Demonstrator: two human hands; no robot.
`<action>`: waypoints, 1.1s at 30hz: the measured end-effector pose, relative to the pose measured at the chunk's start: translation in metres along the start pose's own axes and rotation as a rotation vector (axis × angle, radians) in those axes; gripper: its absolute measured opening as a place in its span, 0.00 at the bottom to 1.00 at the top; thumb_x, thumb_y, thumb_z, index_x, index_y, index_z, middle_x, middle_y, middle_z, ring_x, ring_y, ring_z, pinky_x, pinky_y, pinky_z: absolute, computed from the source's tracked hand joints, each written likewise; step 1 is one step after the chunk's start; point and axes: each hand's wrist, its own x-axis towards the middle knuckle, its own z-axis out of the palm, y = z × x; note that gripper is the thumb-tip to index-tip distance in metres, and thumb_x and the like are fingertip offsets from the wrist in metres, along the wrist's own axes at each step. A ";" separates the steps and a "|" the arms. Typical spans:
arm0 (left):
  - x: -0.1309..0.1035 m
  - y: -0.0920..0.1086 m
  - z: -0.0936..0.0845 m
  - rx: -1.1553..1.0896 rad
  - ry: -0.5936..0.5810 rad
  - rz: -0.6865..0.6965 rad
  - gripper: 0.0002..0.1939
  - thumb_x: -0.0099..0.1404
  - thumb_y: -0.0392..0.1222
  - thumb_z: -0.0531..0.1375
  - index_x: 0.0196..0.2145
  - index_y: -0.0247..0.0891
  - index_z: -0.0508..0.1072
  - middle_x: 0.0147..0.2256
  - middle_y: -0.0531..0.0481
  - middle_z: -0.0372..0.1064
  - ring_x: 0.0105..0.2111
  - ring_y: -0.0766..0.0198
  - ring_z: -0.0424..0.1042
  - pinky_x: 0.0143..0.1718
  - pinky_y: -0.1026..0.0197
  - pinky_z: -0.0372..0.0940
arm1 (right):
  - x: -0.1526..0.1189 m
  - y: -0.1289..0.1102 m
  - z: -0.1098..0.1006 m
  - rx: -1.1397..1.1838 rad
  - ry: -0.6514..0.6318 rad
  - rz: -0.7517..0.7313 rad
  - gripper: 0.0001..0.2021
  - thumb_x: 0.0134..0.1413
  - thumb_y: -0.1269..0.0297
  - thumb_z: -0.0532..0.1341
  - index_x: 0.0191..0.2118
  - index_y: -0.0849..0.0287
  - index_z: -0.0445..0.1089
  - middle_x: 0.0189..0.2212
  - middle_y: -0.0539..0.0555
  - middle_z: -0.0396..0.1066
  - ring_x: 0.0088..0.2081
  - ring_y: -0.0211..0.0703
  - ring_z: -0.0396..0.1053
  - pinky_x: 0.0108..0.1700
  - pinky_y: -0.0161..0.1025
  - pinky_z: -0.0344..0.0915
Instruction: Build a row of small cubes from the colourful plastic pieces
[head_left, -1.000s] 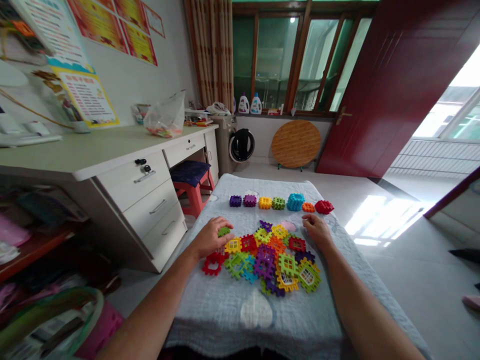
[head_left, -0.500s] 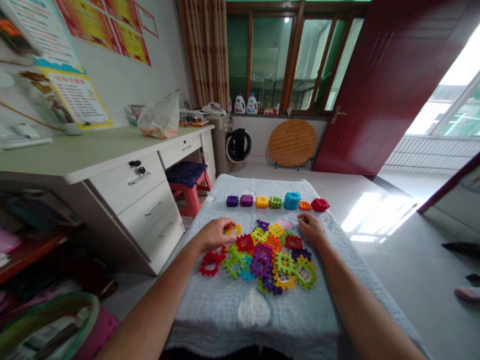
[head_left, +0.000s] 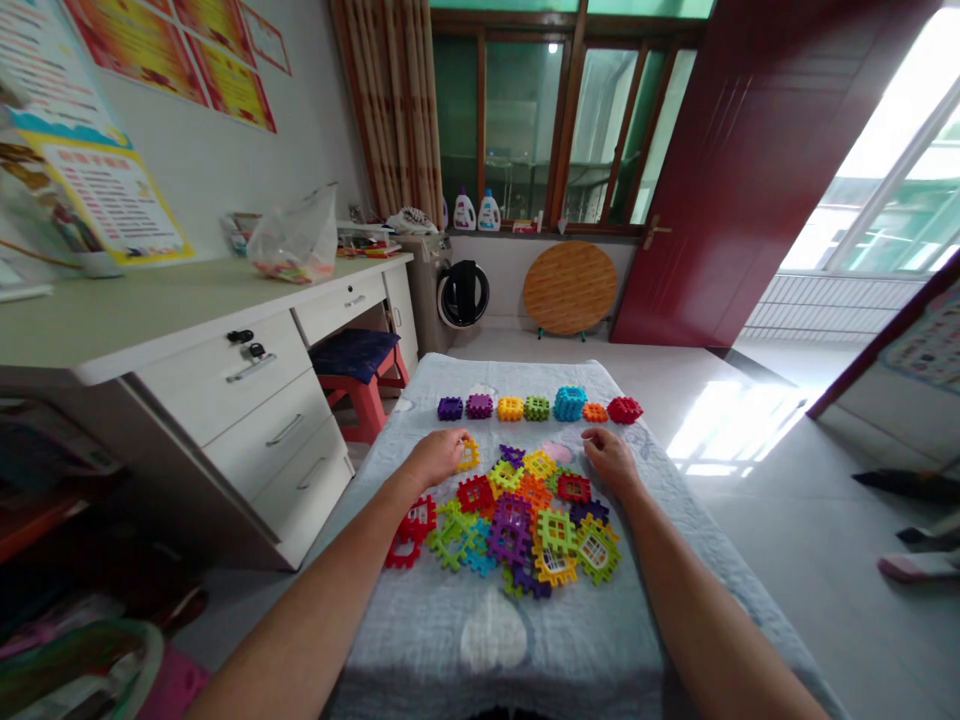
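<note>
Work looking part-done. Along the far edge of the cloth-covered surface (head_left: pixel 592 650), seven single-colour groups are standing in a row: indigo stack (head_left: pixel 450 408), purple stack (head_left: pixel 479 406), yellow stack (head_left: pixel 511 408), green stack (head_left: pixel 537 407), blue stack (head_left: pixel 571 403), orange stack (head_left: pixel 595 412), red stack (head_left: pixel 625 409). Nearer the middle, a mixed-colour pile of interlocking lattice tiles (head_left: pixel 512 530) is lying loose and overlapping; by your layout, that seems to be what is remaining.

Your left hand (head_left: pixel 439 455) is pinching a yellow lattice tile (head_left: pixel 469 455) at its left side, fingers narrow. The tile is sitting between the pile and the row, nearer the left edge than the right. Being about square, it is showing no clear long axis; its open face is turning towards you, and it seems to be tilting up rather than lying flat.

Your right hand (head_left: pixel 611 458) is resting towards the right edge, fingers bending inward. No tile is showing there; cannot tell whether the fingers are covering one.
</note>
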 end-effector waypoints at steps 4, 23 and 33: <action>0.002 -0.005 0.002 0.102 0.018 0.000 0.20 0.56 0.36 0.55 0.47 0.36 0.70 0.48 0.39 0.66 0.48 0.54 0.65 0.51 0.57 0.57 | 0.000 0.001 0.000 -0.004 0.005 -0.007 0.14 0.42 0.62 0.51 0.33 0.59 0.70 0.21 0.50 0.67 0.25 0.40 0.63 0.31 0.35 0.56; 0.064 0.023 -0.024 0.240 -0.019 0.068 0.22 0.48 0.46 0.62 0.42 0.40 0.72 0.41 0.47 0.69 0.40 0.58 0.69 0.41 0.63 0.62 | -0.001 0.001 0.002 0.007 0.018 -0.018 0.14 0.43 0.62 0.51 0.32 0.60 0.71 0.20 0.49 0.66 0.24 0.39 0.63 0.30 0.35 0.56; 0.143 0.041 0.003 0.264 -0.074 0.096 0.27 0.45 0.42 0.64 0.46 0.40 0.71 0.45 0.46 0.70 0.43 0.57 0.70 0.44 0.63 0.63 | -0.001 0.001 0.003 0.025 0.028 -0.012 0.13 0.43 0.64 0.51 0.32 0.59 0.71 0.19 0.48 0.65 0.23 0.38 0.62 0.29 0.35 0.56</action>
